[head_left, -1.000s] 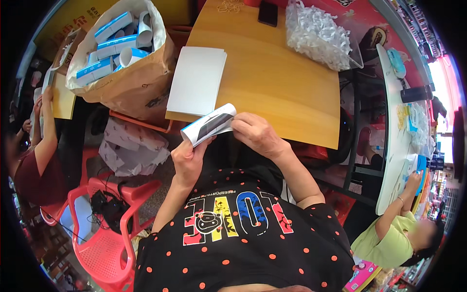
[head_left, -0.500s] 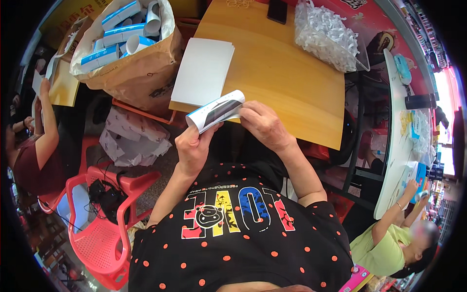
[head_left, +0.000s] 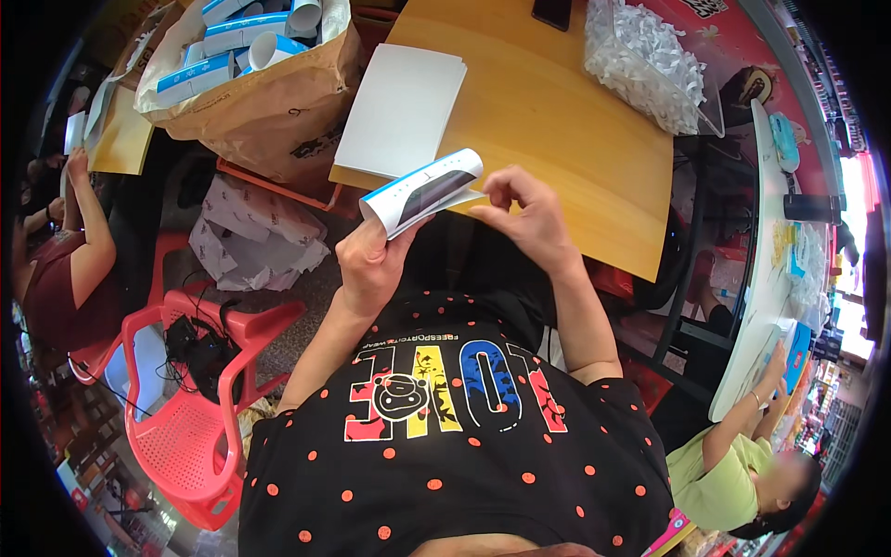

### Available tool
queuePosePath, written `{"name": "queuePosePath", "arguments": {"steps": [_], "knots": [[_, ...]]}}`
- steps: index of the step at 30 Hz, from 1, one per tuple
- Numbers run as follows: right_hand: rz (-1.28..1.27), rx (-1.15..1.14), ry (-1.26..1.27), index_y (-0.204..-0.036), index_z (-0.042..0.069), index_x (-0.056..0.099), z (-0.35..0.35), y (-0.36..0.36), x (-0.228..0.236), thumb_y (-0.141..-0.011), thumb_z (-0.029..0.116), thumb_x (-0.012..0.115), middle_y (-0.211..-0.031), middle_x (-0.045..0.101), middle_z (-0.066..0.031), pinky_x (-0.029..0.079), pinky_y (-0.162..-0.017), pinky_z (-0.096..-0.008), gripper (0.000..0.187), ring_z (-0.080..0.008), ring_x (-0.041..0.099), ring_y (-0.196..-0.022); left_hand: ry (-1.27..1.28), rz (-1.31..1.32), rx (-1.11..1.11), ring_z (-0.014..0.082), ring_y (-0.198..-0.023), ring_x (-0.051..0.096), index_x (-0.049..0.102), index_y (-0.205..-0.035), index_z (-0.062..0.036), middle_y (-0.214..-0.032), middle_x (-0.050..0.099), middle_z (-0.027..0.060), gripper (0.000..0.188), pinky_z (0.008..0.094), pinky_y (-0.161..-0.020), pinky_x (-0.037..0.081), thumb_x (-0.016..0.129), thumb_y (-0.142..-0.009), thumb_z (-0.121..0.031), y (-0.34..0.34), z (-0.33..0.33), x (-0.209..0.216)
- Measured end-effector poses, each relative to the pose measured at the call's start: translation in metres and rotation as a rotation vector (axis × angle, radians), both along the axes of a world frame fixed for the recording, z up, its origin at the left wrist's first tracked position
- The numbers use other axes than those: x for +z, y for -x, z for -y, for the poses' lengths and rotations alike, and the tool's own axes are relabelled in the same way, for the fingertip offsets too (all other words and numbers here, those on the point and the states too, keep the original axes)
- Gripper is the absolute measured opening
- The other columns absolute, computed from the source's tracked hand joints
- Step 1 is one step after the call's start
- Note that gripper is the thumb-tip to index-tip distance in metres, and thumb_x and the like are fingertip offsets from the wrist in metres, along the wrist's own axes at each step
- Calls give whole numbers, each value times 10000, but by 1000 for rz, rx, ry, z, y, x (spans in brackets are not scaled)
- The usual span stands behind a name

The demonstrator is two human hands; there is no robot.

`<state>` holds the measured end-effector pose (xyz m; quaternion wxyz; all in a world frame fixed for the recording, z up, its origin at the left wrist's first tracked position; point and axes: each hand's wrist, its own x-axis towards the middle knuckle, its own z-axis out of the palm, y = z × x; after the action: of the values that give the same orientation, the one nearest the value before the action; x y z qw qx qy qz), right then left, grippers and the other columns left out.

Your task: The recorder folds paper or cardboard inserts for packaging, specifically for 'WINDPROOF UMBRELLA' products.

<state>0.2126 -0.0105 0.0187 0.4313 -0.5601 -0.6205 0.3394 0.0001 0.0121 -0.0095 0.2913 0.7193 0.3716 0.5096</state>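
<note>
A printed sheet of paper [head_left: 422, 193], white with a blue edge and a dark picture, is rolled into a loose tube. My left hand [head_left: 369, 266] grips the tube's lower left end, with some fingers hidden inside or behind the paper. A flap of the sheet stands out at the tube's right side. Beside that flap is my right hand [head_left: 534, 221], thumb and curled forefinger apart with a gap between them and nothing held. Just beyond the tube, a stack of white sheets [head_left: 401, 110] lies on the wooden table [head_left: 566, 153].
A brown paper bag [head_left: 278, 121] full of rolled blue-and-white papers stands left of the table. At the far right sits a clear bin of white paper strips [head_left: 650, 70], near a dark phone [head_left: 552, 11]. A red plastic chair [head_left: 190, 436] is at left; other people sit on both sides.
My right hand has let go of the sheet's edge and moved slightly right, its fingers parting. The left hand still holds the rolled sheet. The view has shifted a little.
</note>
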Motion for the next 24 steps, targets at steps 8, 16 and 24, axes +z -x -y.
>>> {"name": "queuePosePath", "arguments": {"steps": [8, 16, 24], "knots": [[-185, 78, 334, -916, -17, 668, -9, -26, 3, -868, 140, 651, -833, 670, -24, 472, -732, -230, 165, -68, 585, -782, -148, -141, -46, 281, -759, 688, 659, -1000, 12, -891, 690, 149, 264, 304, -626, 540, 733, -747, -1, 5, -3, 7], [-298, 219, 460, -906, -29, 686, -12, -35, -1, -837, 133, 689, -825, 681, -43, 483, -745, -233, 176, -94, 611, -782, -95, -183, -99, 274, -834, 699, 671, -993, 38, -919, 696, 170, 256, 301, -703, 539, 727, -743, 39, 6, -1, 14], [-159, 223, 462, -867, -26, 656, -8, -29, -5, -868, 126, 669, -761, 605, 26, 437, -636, -190, 152, -38, 528, -708, -196, -204, -117, 288, -698, 673, 658, -996, 6, -841, 675, 144, 286, 322, -585, 532, 724, -718, 17, 7, -1, 4]]}}
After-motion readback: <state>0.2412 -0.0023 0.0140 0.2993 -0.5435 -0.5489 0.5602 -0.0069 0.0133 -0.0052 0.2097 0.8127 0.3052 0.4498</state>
